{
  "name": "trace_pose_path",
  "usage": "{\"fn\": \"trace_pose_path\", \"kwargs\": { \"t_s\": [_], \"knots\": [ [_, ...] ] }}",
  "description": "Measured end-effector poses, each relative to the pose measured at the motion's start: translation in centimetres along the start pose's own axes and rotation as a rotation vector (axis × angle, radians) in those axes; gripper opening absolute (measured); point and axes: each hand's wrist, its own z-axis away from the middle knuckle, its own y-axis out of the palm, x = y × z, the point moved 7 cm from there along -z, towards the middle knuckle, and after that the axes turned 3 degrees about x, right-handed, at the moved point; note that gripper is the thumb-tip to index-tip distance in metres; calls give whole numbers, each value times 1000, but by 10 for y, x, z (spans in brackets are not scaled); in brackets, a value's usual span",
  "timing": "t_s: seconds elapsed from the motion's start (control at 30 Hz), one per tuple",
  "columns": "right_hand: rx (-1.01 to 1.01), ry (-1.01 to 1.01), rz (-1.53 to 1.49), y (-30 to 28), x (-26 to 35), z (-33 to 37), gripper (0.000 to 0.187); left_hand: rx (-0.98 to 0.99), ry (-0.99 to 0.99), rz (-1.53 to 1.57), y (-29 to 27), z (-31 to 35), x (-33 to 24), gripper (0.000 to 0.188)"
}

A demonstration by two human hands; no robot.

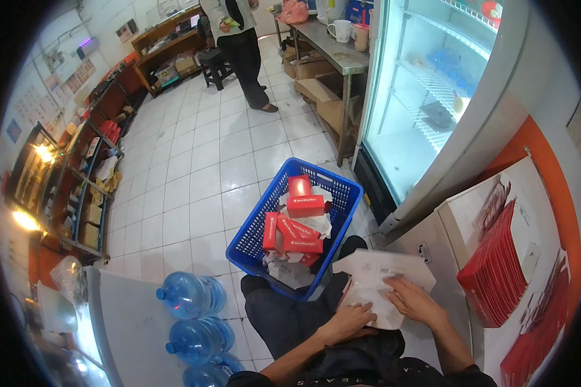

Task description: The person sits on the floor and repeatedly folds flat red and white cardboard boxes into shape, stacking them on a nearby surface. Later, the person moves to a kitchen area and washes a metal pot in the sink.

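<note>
On my lap lies a partly unfolded cardboard box (376, 274), its white inner face up and its flaps spread. My left hand (350, 322) grips its near left part, with the fingertips pressed on the card. At the right side my right hand (412, 300) holds the same box, its fingers bent over a panel and pointing inward. Just beyond my knees, a blue plastic basket (239, 248) on the floor contains several folded red boxes (305, 206) and loose white-sided ones.
At my right, stacks of flat red box blanks (494, 274) lie on a white surface. A lit glass-door fridge (426, 97) stands ahead right, beside a metal table (332, 51). Several blue water bottles (193, 295) stand at left. A person (235, 51) stands farther back.
</note>
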Motion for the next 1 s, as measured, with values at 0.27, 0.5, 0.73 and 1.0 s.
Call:
{"fn": "trace_pose_path", "kwargs": {
  "t_s": [0.27,0.5,0.73,1.0],
  "knots": [
    [-10,121,284,32,-19,-40,81,12,2,-268,24,-29,10,41],
    [79,316,402,64,-81,-87,71,-35,8,-338,36,-40,16,36],
    [203,88,296,58,-59,-64,59,106,-37,-89,20,-27,18,32],
    [501,-167,82,59,-10,4,43,-583,-112,60,-68,45,25,74]
  ]
}}
